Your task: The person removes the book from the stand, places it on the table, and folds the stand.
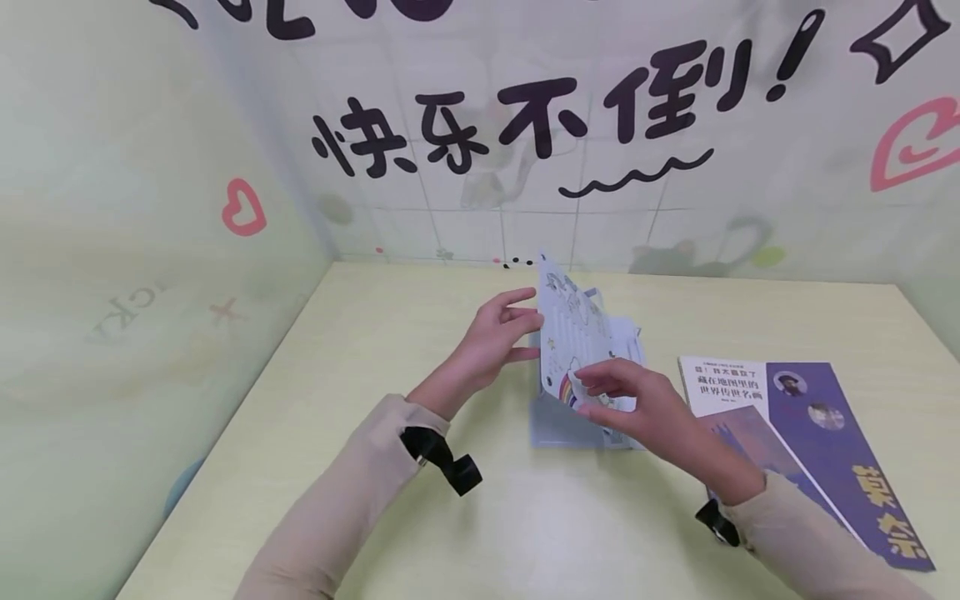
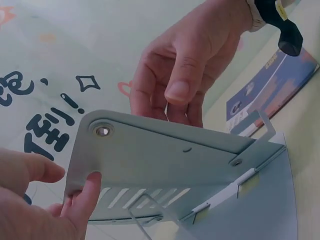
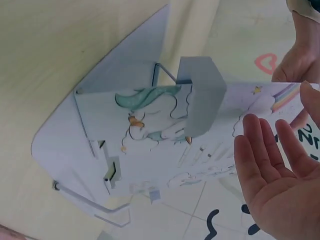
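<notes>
Book stand: the pale metal stand [image 1: 581, 329] is on the table [image 1: 390, 342], right between the person's two hands, its panel tipped up at a slant above the flat base [image 1: 566, 432].
Left hand: at the panel's left edge; the left hand [image 1: 498, 329] pinches it, a digit pressed to the plain back near a rounded corner, another fingertip lapping the edge.
Right hand: across from it, at the near end of the printed face; the right hand [image 1: 637, 404] has its fingers loosely bent and the thumb held apart, clasping nothing that I can see. Whether the fingertips actually touch the panel I can't tell.
Printed face: a rainbow [image 1: 567, 390] right by the right fingertips, with line-drawn figures and a row of slots further along.
Metal bits: a bent wire bracket [image 2: 262, 125] stands out by the hinge side, and a folded flap [image 3: 207, 97] juts over the printing.
Right of the stand: a purple-and-white book [image 1: 832, 450] lies flat, partly under the right forearm.
Wrists: black straps, left [image 1: 442, 458] and right [image 1: 717, 523], over beige sleeves [image 1: 348, 492].
Behind: a pale curtain [image 1: 450, 229] with bold dark lettering.
</notes>
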Action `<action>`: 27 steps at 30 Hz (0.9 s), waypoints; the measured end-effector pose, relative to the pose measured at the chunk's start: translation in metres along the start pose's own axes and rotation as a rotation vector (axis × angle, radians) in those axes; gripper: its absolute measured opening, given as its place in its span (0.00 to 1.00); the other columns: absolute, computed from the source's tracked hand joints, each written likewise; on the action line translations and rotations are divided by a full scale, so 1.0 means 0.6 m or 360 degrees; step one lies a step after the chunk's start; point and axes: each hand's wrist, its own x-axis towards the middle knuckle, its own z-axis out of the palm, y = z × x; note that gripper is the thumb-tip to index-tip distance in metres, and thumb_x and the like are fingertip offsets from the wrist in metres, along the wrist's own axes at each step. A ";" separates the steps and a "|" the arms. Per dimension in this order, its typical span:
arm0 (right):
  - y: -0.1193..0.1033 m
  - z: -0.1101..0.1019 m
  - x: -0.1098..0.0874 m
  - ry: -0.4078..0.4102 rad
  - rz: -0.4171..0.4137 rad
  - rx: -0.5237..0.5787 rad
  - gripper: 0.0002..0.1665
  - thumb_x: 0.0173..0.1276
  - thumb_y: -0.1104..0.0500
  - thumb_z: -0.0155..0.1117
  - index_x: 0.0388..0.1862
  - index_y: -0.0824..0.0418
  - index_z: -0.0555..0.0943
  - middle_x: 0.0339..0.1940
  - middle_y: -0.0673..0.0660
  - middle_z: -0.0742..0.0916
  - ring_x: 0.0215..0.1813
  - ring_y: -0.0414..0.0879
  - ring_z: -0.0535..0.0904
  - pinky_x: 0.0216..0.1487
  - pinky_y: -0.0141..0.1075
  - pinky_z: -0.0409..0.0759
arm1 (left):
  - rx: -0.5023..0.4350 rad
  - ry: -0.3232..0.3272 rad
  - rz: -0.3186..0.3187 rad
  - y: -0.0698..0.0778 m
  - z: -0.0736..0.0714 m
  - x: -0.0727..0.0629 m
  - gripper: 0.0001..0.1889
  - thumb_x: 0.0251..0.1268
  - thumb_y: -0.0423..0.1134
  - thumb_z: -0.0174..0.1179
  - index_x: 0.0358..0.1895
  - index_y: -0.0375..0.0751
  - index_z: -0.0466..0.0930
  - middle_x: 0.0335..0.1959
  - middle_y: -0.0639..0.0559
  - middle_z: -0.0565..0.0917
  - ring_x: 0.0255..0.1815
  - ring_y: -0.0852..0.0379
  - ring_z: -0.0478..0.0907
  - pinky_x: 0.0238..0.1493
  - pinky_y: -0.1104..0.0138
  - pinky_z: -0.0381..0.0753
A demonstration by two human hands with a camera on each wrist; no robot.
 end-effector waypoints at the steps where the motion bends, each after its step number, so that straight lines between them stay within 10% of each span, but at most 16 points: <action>1: 0.001 0.004 -0.001 0.0013 -0.0024 -0.0007 0.21 0.54 0.62 0.70 0.48 0.63 0.78 0.43 0.53 0.82 0.43 0.47 0.80 0.45 0.45 0.79 | 0.0008 0.0011 -0.0003 0.001 0.003 0.001 0.25 0.64 0.30 0.53 0.65 0.40 0.62 0.52 0.39 0.71 0.49 0.48 0.74 0.40 0.61 0.81; 12: 0.010 0.012 -0.013 0.0265 -0.0192 -0.0030 0.21 0.48 0.68 0.73 0.44 0.63 0.80 0.40 0.52 0.83 0.40 0.46 0.81 0.41 0.41 0.81 | -0.0052 0.0011 0.0027 0.015 0.036 0.000 0.25 0.63 0.26 0.54 0.64 0.42 0.65 0.51 0.40 0.72 0.46 0.49 0.76 0.40 0.61 0.81; 27: 0.018 -0.024 -0.046 0.0482 -0.0010 0.0053 0.19 0.52 0.69 0.70 0.44 0.66 0.79 0.39 0.55 0.84 0.42 0.37 0.80 0.44 0.25 0.77 | -0.0187 -0.0152 0.0057 0.035 0.113 0.023 0.27 0.59 0.25 0.58 0.63 0.42 0.66 0.48 0.42 0.73 0.47 0.45 0.77 0.37 0.60 0.82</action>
